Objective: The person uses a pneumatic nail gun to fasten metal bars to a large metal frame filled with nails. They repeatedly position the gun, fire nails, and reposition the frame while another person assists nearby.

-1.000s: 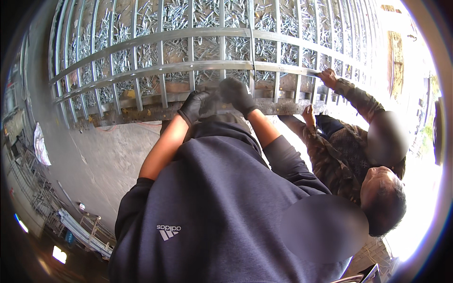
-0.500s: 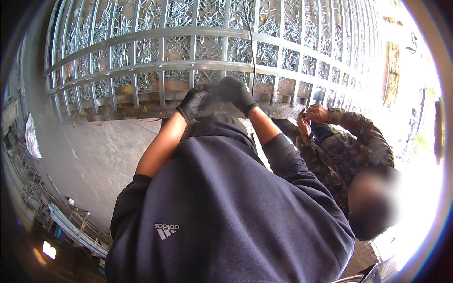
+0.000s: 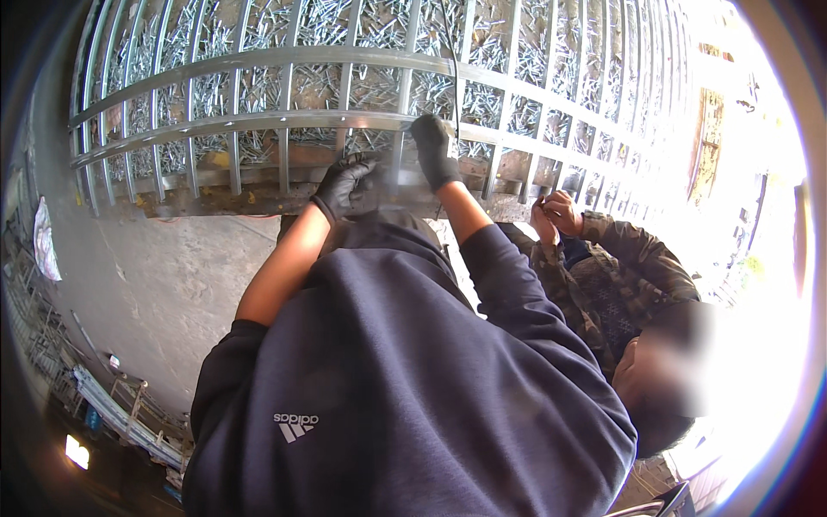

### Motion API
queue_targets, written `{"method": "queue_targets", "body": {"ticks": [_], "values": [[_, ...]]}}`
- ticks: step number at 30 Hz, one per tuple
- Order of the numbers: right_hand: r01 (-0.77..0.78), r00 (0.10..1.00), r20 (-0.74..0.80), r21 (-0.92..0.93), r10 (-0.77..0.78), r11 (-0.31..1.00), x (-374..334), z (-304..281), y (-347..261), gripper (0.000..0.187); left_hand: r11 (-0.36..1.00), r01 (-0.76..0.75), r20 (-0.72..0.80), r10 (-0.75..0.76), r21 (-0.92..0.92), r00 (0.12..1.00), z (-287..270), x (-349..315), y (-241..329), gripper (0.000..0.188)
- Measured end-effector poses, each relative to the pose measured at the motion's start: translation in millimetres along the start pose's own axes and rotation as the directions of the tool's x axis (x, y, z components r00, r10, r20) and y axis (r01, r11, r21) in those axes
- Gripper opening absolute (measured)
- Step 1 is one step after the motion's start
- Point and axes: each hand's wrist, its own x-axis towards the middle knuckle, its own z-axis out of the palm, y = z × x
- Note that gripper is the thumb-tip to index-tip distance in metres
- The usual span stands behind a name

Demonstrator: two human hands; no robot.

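Metal grille [image 3: 345, 54], top cropped, gloved left hand [image 3: 343, 183], right hand [image 3: 434, 153], grips unclear

A workshop for metal work, as the things here show.
A large metal frame [image 3: 345, 55] of shiny bars lies over a worn table [image 3: 245, 205] with a stained edge, and many small metal pieces [image 3: 375, 90] are scattered between the bars. The floor [image 3: 172, 293] is grey and marked, and long metal lengths [image 3: 112, 414] are stacked at the lower left. A co-worker [image 3: 642, 250] in a patterned jacket is at the same table.
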Motion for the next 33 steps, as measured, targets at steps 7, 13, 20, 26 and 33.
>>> {"method": "queue_targets", "body": {"ticks": [7, 13, 20, 26, 33], "values": [[-0.383, 0.856, 0.447, 0.208, 0.26, 0.9, -1.7, 12.7, 18.5, 0.013, 0.998, -0.009, -0.021, 0.008, -0.063, 1.0, -32.9, -7.8, -9.5, 0.019], [-0.373, 0.841, 0.478, 0.171, 0.255, 0.912, 30.7, -16.3, 11.0, 0.01, 0.992, -0.032, 0.044, 0.037, -0.12, 0.998, -42.8, -22.6, -10.6, 0.023], [-0.284, 0.775, 0.608, 0.095, 0.17, 0.954, 52.2, -17.7, -3.0, 0.025, 0.981, 0.023, 0.193, 0.015, -0.191, 0.981, -38.6, -26.7, -2.6, 0.047], [-0.462, 0.775, 0.553, 0.164, 0.307, 0.871, 62.9, -42.0, -19.2, 0.037, 0.969, 0.062, 0.154, -0.026, -0.237, 0.988, -14.3, -43.1, 17.3, 0.064], [-0.26, 0.855, 0.516, 0.325, 0.06, 0.909, -2.6, -73.9, -87.9, 0.023, 0.936, 0.282, 0.199, -0.241, -0.211, 0.95, 1.7, -30.5, 13.0, 0.066]]}}
